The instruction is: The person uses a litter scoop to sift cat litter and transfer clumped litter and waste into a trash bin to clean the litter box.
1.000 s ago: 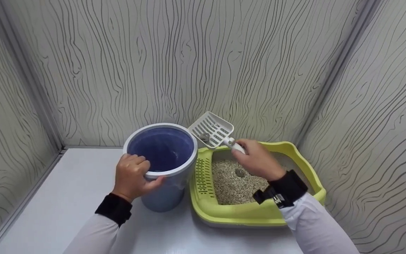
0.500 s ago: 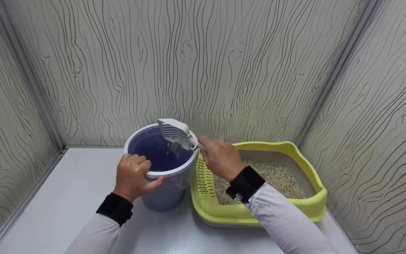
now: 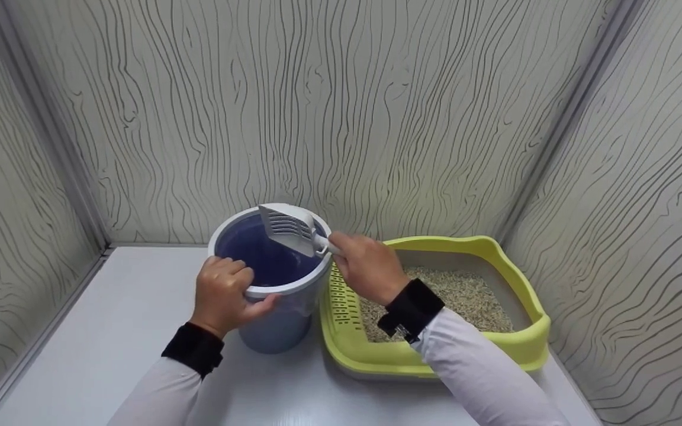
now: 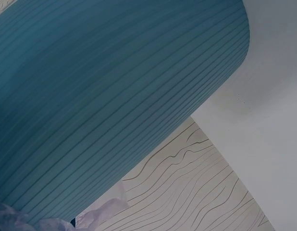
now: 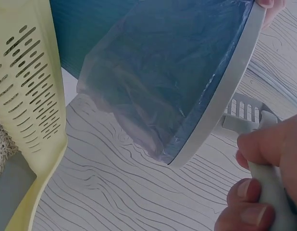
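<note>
My right hand grips the handle of a white slotted litter scoop. The scoop is tilted on its side over the mouth of a blue trash can, and no clump shows on it. In the right wrist view the fingers wrap the scoop's handle beside the can's pale rim. My left hand holds the near left side of that rim, fingers over the edge and thumb along the outside. The left wrist view is mostly filled by the can's ribbed wall.
A yellow-green litter box with grey-beige litter stands right of the can, its slotted ledge beside it. A clear liner bag hangs over the can's outside. Wood-patterned panels rise behind the white table.
The scoop went left from above the litter box to over the trash can and turned on its side. The grey clump on it fell into the can. The left hand stayed on the rim.
</note>
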Motion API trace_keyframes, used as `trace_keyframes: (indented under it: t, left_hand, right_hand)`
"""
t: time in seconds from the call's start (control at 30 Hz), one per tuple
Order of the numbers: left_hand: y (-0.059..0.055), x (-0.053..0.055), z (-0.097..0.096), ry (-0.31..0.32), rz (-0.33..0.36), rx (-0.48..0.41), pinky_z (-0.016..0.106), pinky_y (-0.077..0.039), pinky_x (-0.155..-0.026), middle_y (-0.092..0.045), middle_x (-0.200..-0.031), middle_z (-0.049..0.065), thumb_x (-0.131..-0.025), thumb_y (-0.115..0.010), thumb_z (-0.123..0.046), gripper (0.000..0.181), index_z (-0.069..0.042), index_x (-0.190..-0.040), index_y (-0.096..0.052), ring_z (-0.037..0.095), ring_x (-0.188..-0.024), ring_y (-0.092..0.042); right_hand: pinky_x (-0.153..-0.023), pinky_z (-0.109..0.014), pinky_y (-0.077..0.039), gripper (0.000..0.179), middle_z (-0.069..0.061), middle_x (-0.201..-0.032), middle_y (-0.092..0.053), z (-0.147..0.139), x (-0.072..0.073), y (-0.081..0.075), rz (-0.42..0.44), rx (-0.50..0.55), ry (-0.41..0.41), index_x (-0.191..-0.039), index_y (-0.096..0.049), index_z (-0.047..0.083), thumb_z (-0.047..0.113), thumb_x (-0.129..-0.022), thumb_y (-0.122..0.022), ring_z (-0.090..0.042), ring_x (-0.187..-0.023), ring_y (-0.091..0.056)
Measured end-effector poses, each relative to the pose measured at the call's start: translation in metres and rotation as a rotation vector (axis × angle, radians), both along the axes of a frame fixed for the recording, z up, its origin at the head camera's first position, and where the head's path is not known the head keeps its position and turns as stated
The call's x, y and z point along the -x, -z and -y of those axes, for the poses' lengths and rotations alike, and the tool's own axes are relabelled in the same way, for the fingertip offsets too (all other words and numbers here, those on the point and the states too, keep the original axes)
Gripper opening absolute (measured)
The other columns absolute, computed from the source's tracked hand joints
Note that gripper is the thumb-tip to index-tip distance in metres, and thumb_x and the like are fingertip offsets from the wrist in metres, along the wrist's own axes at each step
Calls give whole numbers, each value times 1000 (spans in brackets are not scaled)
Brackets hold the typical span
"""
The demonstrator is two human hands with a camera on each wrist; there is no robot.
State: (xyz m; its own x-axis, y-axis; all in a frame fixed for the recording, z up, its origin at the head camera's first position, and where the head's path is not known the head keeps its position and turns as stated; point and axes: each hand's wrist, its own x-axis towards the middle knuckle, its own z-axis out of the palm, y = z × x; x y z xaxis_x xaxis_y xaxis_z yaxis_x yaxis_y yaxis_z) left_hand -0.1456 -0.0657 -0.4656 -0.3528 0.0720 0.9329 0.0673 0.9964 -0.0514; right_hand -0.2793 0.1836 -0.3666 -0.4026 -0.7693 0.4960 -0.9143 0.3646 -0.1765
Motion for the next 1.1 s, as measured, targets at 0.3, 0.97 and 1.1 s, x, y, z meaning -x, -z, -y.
trace_keyframes:
  t: [0.3, 0.97, 1.1]
  left_hand:
    - [1, 0, 0, -14, 16, -12, 44, -40, -61, -42, -54, 3, -86, -52, -76, 70, -13, -57, -43, 24, -52, -44]
    - [0, 0, 1, -6, 7, 5, 44, -40, -61, -43, -55, 2, -86, -52, -77, 71, -13, -57, -43, 23, -52, -43]
    - [0, 0, 1, -6, -14, 20, 44, -40, -60, -42, -54, 1, -87, -50, -77, 70, -14, -57, -42, 22, -51, -42]
  right_hand:
    - [-50, -29, -49, 16, 0, -80, -65, -26, 8, -21, 336, 0, 43, -118, -65, 16, 22, -104, -60, -11, -58, -55]
    - [-51, -31, -46, 34, -6, -86, -66, -179, 96, -6, 402, -156, 336, -122, -67, 2, 26, -99, -66, -15, -60, -54]
    - [-56, -33, -47, 40, -11, -90, -69, -194, 109, 6, 421, -254, 390, -121, -66, -3, 30, -99, -66, -17, -64, -57]
